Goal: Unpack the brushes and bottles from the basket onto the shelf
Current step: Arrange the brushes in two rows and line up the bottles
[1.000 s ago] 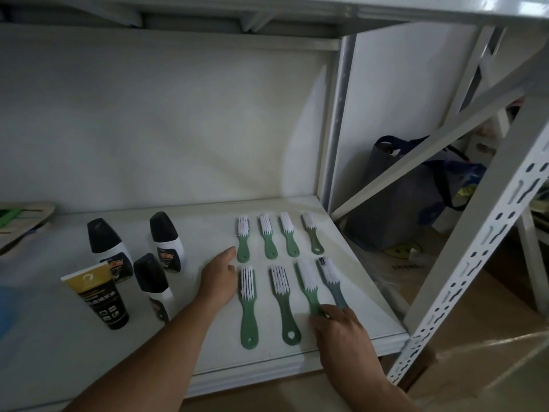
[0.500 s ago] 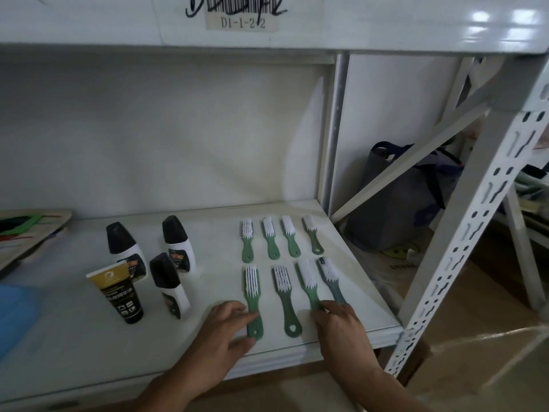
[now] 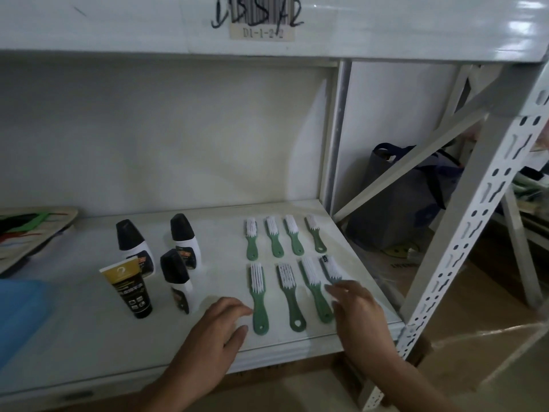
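White metal shelf, bearing eight green-handled brushes with white bristles in two rows of four at its right end. Back row of shorter brushes, handles toward the front edge; front row of longer ones just before it. To the left, three white bottles with black caps standing upright close together, a black tube with a gold top just in front of them. Left hand resting flat on the shelf, fingers loosely spread, empty, fingertips touching the handle of the leftmost front brush. Right hand open, empty, laid over the handle of the rightmost front brush. No basket in view.
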A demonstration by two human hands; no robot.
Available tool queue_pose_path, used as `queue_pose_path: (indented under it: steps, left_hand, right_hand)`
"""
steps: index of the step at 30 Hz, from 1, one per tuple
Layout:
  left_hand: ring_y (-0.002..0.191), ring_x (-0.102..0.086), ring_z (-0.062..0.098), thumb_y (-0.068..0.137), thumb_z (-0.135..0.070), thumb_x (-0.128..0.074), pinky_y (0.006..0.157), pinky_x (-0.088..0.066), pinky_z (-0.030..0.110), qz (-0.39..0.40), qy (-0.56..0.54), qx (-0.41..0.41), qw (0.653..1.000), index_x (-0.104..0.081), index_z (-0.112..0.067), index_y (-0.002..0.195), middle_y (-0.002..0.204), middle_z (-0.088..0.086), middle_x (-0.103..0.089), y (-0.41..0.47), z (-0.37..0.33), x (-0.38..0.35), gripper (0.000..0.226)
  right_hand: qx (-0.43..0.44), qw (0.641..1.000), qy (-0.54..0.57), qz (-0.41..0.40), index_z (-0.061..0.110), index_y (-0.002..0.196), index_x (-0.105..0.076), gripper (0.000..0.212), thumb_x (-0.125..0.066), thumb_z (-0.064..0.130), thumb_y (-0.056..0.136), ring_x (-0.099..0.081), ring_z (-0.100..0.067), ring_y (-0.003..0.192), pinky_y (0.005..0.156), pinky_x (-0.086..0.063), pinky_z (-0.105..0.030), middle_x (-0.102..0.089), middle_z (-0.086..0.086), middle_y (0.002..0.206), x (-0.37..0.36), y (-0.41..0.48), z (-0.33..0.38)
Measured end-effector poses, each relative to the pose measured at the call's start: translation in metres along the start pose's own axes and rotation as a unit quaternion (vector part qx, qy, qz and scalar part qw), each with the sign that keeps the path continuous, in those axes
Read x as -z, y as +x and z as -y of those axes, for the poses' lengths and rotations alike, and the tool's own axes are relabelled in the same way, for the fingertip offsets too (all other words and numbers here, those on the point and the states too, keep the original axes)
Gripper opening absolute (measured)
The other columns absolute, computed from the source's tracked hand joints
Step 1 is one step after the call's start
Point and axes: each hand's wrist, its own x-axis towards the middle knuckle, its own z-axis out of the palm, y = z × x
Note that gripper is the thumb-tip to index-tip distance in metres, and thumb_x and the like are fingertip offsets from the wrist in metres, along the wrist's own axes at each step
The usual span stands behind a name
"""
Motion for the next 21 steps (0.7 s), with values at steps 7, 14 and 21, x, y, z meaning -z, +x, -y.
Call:
queue_pose_path:
  steps: [7,14,21]
  left_hand:
    - [0.07,-0.066,-0.001,0.08,-0.019,-0.071,0.066,-0.051,0.026,-0.125,0.019,0.24,0.963,-0.069,-0.036,0.072,0.072,-0.02,-0.071,-0.066,0.06,0.105,0.019]
    - [0.101,-0.06,0.024,0.074,-0.01,-0.082,0.091,-0.051,0.044,-0.174,-0.105,0.31,0.929,-0.052,-0.019,0.131,0.118,0.004,-0.062,-0.052,0.13,0.118,0.065]
    - [0.105,-0.063,0.008,0.075,-0.008,-0.081,0.08,-0.046,0.023,-0.133,-0.211,0.228,0.941,-0.063,-0.024,0.114,0.111,-0.011,-0.069,-0.025,0.138,0.108,0.047]
  right_hand:
    - [-0.006,0.989,0.15,-0.005,0.022,0.113,-0.068,0.027,-0.065,0.012,0.088,-0.063,-0.005,0.082,0.075,-0.057,-0.028,-0.068,0.007,0.1,0.0,0.006,0.054]
    - [-0.002,0.957,0.248,0.151,0.023,0.132,-0.053,0.054,-0.074,0.028,0.082,-0.058,-0.005,0.091,0.081,-0.045,-0.018,-0.063,0.009,0.109,-0.071,0.032,0.157]
    - [-0.014,0.938,0.281,0.202,0.02,0.122,-0.056,0.059,-0.084,0.022,0.07,-0.06,-0.017,0.094,0.075,-0.044,-0.025,-0.067,0.003,0.107,-0.117,0.063,0.202]
